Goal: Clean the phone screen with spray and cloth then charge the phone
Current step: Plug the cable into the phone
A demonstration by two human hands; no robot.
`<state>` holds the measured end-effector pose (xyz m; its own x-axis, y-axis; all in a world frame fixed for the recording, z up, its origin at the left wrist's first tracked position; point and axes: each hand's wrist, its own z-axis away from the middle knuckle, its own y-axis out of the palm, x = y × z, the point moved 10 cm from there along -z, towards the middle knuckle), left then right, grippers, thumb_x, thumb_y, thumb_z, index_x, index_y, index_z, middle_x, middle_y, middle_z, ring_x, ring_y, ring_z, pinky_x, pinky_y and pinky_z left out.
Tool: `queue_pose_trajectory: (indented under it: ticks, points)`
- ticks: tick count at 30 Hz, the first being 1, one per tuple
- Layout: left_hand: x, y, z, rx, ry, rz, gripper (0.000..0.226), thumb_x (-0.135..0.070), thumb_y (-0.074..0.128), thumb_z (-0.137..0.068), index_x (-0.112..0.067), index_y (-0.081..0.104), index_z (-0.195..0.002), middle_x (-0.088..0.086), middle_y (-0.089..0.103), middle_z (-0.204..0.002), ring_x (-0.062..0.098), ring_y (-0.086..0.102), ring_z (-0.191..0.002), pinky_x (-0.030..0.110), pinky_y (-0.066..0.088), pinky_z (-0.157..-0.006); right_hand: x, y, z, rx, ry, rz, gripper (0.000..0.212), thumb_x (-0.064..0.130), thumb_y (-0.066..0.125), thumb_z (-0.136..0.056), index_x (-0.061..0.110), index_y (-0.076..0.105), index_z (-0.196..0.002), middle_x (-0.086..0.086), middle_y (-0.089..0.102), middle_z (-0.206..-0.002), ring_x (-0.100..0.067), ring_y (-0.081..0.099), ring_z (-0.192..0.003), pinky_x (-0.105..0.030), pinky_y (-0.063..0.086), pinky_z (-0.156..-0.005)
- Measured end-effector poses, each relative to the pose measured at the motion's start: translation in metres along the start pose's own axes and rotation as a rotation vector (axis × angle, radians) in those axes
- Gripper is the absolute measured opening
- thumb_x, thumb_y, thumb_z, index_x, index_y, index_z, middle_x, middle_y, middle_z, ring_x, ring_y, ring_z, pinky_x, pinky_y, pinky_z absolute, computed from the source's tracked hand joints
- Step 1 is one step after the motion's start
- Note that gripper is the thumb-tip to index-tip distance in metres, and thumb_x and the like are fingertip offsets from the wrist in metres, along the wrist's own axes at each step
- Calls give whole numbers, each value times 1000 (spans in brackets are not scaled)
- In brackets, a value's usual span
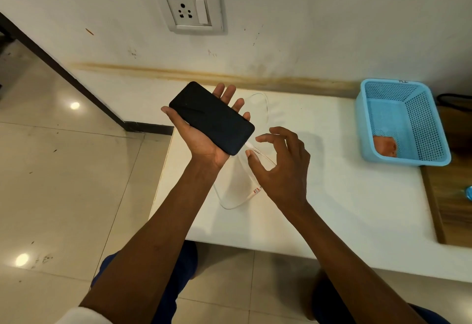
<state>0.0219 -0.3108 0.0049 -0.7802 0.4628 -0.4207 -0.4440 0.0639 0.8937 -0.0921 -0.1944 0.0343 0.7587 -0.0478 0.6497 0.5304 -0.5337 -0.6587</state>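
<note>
A black phone lies screen up across the palm of my left hand, held above the left end of the white table. The fingers stick out straight past the phone's far edge, and the thumb lies along its left side. A white cable is plugged into the phone's lower end and loops down over the table. My right hand hovers just right of the plug with fingers spread and loosely curved, holding nothing. An orange cloth lies in a blue basket.
A white wall socket with a switch is mounted above the table. The blue basket stands at the table's back right, beside a wooden surface. A blue object shows at the right edge. Tiled floor lies to the left.
</note>
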Motion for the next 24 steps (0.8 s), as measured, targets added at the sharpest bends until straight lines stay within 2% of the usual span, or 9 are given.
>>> queue_pose_trajectory:
  ticks: [7, 15, 19, 21, 24]
  points:
    - [2, -1, 0, 5, -11, 8, 108, -93, 18, -74, -16, 48, -143, 8, 55, -141, 35, 53, -125, 59, 29, -111, -2, 2, 1, -2, 3, -8, 19, 45, 69, -86, 31, 67, -99, 8, 60, -128, -13, 53, -120, -43, 46, -95]
    - [5, 0, 1, 5, -10, -12, 109, -94, 20, -72, -17, 46, -145, 8, 55, -141, 33, 56, -124, 56, 35, -108, -3, 1, 3, -4, 7, 9, 19, 45, 68, -86, 30, 68, -98, 7, 60, -128, -14, 54, -119, -40, 45, -94]
    - [3, 1, 2, 7, -9, -20, 108, -93, 20, -74, -16, 45, -146, 8, 55, -142, 34, 55, -125, 57, 32, -110, 0, 1, 1, 6, -27, -7, 23, 47, 68, -86, 28, 68, -99, 7, 63, -123, -15, 57, -115, -41, 48, -91]
    - [3, 3, 2, 16, -17, -19, 109, -93, 19, -74, -16, 43, -147, 9, 54, -142, 34, 54, -126, 57, 32, -110, -2, -3, -5, 18, -1, -99, 26, 52, 65, -88, 30, 66, -101, 17, 63, -116, -9, 58, -110, -39, 50, -90]
    - [3, 5, 3, 24, -33, -23, 111, -93, 18, -74, -15, 38, -149, 9, 50, -146, 35, 50, -131, 55, 36, -109, -21, -7, -13, 54, 167, -295, 15, 55, 57, -90, 45, 59, -101, 35, 59, -107, 2, 57, -107, -38, 51, -94]
